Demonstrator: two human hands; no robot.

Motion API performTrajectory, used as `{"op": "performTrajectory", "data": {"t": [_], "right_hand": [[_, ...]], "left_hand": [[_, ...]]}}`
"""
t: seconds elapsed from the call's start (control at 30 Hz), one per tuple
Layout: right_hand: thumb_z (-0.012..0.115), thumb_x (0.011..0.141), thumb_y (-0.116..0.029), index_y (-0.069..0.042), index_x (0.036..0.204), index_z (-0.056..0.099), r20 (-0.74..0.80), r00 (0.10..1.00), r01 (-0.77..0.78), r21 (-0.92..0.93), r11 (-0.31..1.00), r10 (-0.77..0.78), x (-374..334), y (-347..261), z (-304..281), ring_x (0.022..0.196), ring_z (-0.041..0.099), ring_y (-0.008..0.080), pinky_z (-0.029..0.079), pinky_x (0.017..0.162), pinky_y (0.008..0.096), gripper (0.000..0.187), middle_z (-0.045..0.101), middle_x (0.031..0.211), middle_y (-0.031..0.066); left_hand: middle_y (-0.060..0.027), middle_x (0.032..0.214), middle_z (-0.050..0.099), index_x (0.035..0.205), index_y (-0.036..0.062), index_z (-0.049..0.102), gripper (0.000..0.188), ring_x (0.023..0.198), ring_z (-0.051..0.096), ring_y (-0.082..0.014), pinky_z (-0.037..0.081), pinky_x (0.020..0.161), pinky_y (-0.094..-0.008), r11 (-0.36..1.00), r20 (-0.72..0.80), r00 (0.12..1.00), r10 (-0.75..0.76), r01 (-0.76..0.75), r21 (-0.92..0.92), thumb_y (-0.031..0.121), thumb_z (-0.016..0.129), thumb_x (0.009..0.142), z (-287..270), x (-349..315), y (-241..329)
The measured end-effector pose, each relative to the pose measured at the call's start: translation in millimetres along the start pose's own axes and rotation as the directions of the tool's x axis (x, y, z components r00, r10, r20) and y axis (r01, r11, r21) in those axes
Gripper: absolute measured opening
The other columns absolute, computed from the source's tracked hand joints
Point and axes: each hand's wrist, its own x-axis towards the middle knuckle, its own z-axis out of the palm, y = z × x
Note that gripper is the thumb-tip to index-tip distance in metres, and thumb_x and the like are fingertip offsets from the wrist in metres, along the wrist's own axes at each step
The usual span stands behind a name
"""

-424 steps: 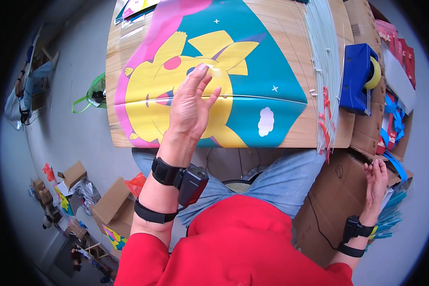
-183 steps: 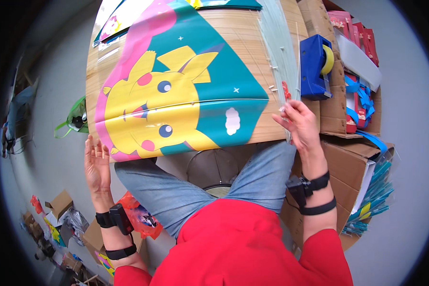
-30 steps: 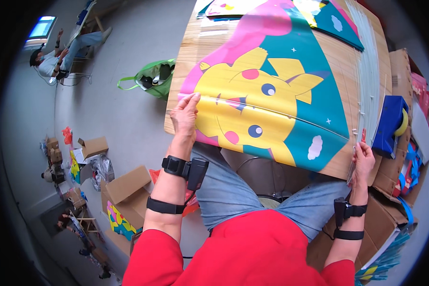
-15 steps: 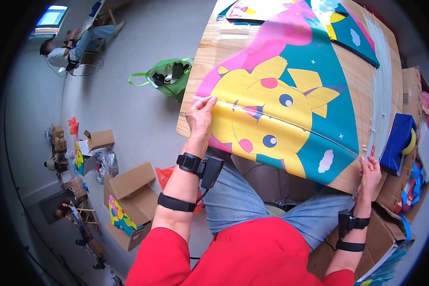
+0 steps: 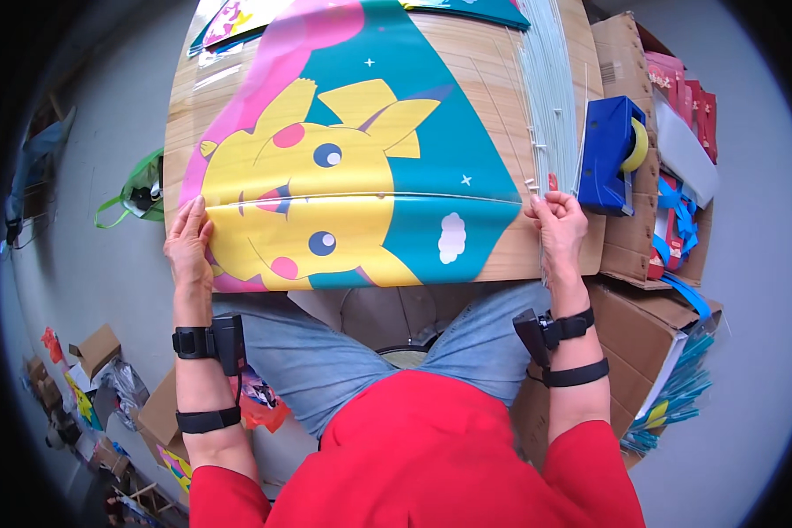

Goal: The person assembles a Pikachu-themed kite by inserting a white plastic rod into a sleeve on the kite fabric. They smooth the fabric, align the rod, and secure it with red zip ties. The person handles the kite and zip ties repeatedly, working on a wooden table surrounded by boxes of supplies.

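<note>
A kite sheet (image 5: 352, 167) in pink, teal and yellow, printed with a yellow cartoon character, lies across the wooden table (image 5: 471, 264). One thin rod (image 5: 449, 196) runs across it from side to side. At the left edge, my left hand (image 5: 189, 242) is closed on the kite edge by the rod's end, thumb and fingers together. My right hand (image 5: 557, 231) pinches the rod's other end at the kite's right corner. Several pale thin rods (image 5: 550, 106) lie in a long bundle beside and under my right hand.
A blue tape dispenser (image 5: 609, 154) with yellow tape stands at the table's right. Beyond it is an open cardboard box (image 5: 625, 88) with red packets and blue ribbon. More kite sheets (image 5: 475, 11) lie at the far edge. A green bag (image 5: 141, 189) is on the floor to the left.
The view has swung right, so table and kite appear further left and level. Both hands stay at the rod's two ends; my right hand is now closer to the kite's corner.
</note>
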Motion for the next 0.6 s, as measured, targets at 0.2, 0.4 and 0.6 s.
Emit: {"op": "performTrajectory", "data": {"t": [0.2, 0.4, 0.6], "right_hand": [[0.066, 0.081, -0.007, 0.001, 0.098, 0.050, -0.011, 0.999, -0.034, -0.006, 0.999, 0.034, 4.3, 5.0, 1.7, 0.066, 0.062, 0.0105, 0.045, 0.058, 0.0180, 0.024, 0.062, 0.077, 0.0052], [0.066, 0.079, -0.004, 0.004, 0.094, 0.052, -0.017, 0.999, -0.042, 0.019, 0.999, 0.042, 3.7, 4.9, 7.1, 0.063, 0.062, 0.0133, 0.051, 0.059, 0.0226, 0.022, 0.062, 0.076, 0.0087], [0.066, 0.078, -0.004, 0.003, 0.094, 0.052, -0.039, 0.999, -0.027, 0.006, 1.000, 0.027, 7.6, 9.1, 5.1, 0.064, 0.062, 0.0129, 0.051, 0.060, 0.0225, 0.022, 0.063, 0.076, 0.0086]], "left_hand": [[0.0021, 0.099, 0.061, 0.102, 0.0084, 0.065, 0.027, 0.090, 0.053, -0.0061, 0.042, 0.074, -0.0203, 0.999, 0.008, 1.000, 0.002, -0.002, 0.032, 0.023, 0.071, 0.080, 1.4, -2.4, 1.1], [0.0022, 0.100, 0.061, 0.102, 0.0085, 0.066, 0.026, 0.091, 0.053, -0.0060, 0.042, 0.074, -0.0200, 1.000, 0.008, 1.000, 0.001, -0.001, 0.025, 0.022, 0.071, 0.080, -2.4, -0.7, -0.4], [0.0024, 0.100, 0.061, 0.101, 0.0082, 0.066, 0.026, 0.092, 0.053, -0.0058, 0.042, 0.074, -0.0194, 1.000, 0.020, 1.000, -0.004, 0.004, 0.027, 0.021, 0.071, 0.080, -1.1, 0.1, -0.7]]}}
